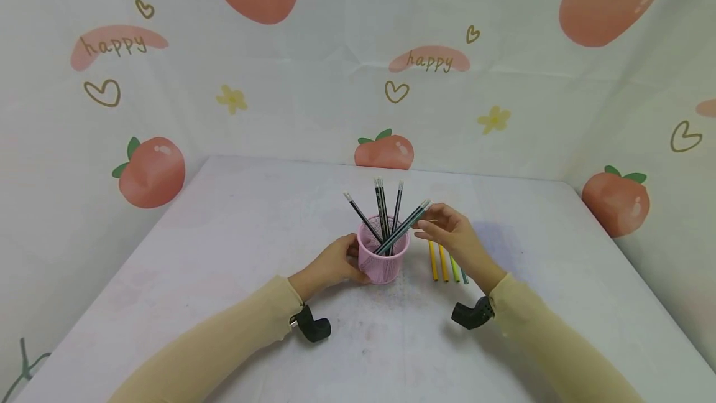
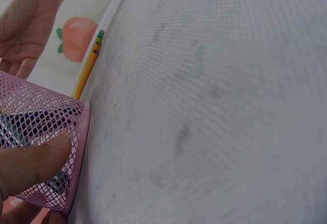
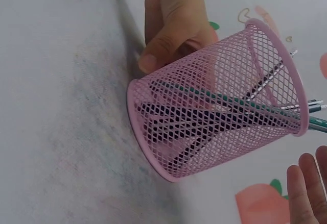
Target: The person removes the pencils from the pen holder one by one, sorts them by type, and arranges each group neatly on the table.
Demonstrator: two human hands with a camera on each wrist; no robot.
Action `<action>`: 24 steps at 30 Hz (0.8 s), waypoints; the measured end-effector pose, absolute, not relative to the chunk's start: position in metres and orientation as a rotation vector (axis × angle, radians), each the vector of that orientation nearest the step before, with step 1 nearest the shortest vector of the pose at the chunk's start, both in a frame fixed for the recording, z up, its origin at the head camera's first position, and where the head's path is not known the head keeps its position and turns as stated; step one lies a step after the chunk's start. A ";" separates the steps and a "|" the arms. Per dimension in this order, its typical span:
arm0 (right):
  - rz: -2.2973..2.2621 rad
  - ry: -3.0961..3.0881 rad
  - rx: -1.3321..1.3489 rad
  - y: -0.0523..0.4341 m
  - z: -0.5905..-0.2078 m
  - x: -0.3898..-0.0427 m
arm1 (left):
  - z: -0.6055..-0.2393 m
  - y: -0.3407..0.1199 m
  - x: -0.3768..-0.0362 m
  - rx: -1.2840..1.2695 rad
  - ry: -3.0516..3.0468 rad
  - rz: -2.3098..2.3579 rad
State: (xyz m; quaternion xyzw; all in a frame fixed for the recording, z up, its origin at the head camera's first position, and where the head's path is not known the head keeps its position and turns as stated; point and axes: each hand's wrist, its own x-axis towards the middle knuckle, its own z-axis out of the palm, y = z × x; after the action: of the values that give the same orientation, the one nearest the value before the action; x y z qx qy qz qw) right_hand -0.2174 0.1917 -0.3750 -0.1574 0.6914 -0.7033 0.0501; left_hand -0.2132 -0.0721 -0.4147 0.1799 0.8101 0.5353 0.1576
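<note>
A pink mesh pencil cup (image 1: 383, 271) stands upright on the table. Several dark pencils with white eraser ends (image 1: 383, 204) lean in different directions inside it. My left hand (image 1: 335, 259) holds the cup from the left side, its thumb (image 2: 38, 164) pressed on the mesh in the left wrist view. On the other side, my right hand (image 1: 452, 232) hovers beside the cup's rim, near the upper ends of two pencils that lean right. Its fingers (image 3: 306, 183) look extended and have nothing between them in the right wrist view.
Under and in front of the right hand lies a row of coloured sticks: yellow ones (image 1: 433, 263), a light green one (image 1: 454, 269) and a teal one (image 1: 465, 276). The white table (image 1: 268, 204) meets a fruit-printed backdrop (image 1: 313, 111) at the back.
</note>
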 end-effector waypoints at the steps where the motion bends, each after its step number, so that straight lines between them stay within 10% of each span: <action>1: -2.145 2.100 -0.481 0.191 -0.375 -0.217 | -0.415 -0.072 -0.213 0.520 2.317 1.531; 24: -2.141 2.146 -0.485 0.181 -0.378 -0.217 | -0.414 -0.072 -0.213 0.514 2.329 1.532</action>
State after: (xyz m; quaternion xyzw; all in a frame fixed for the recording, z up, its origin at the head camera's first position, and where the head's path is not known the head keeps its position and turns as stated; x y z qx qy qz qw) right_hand -0.2166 0.1809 -0.3782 -0.1579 0.6986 -0.6969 0.0357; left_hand -0.2125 -0.0721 -0.4138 0.1793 0.8119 0.5341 0.1528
